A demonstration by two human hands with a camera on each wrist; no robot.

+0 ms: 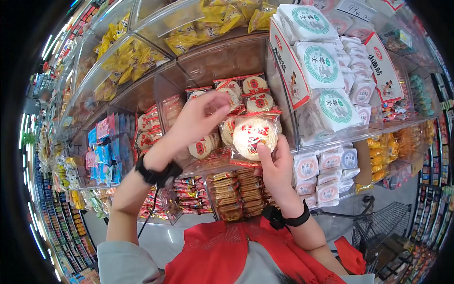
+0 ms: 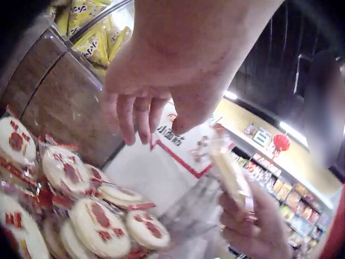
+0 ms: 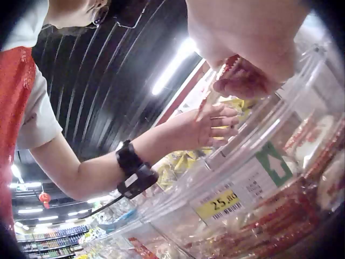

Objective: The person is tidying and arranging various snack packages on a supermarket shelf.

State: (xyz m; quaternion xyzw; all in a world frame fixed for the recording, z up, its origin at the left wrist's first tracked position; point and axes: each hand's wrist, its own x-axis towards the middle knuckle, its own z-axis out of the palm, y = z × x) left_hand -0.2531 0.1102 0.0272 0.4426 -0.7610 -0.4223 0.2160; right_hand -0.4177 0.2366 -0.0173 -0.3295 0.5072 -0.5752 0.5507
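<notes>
A clear, red-edged packet of round pale crackers (image 1: 255, 137) is held up over a clear bin. My right hand (image 1: 279, 165) grips its lower right side, thumb across the front and the other fingers behind. Seen edge-on in the left wrist view, the same cracker packet (image 2: 233, 175) stands upright in that hand. My left hand (image 1: 198, 118) hovers over the bin to the packet's left, its fingers loosely bent around nothing. In the right wrist view the left hand's fingers (image 3: 222, 125) are spread. Beneath it lie several similar packets (image 1: 260, 103) with red print.
Right of the bin stand white round packs (image 1: 324, 64) with green print behind a printed card (image 1: 289, 71). Yellow bags (image 1: 132, 59) fill bins at the back left. Clear bin walls rise around the crackers, and a price label (image 3: 221, 205) marks the front. A shopping cart (image 1: 385, 222) stands lower right.
</notes>
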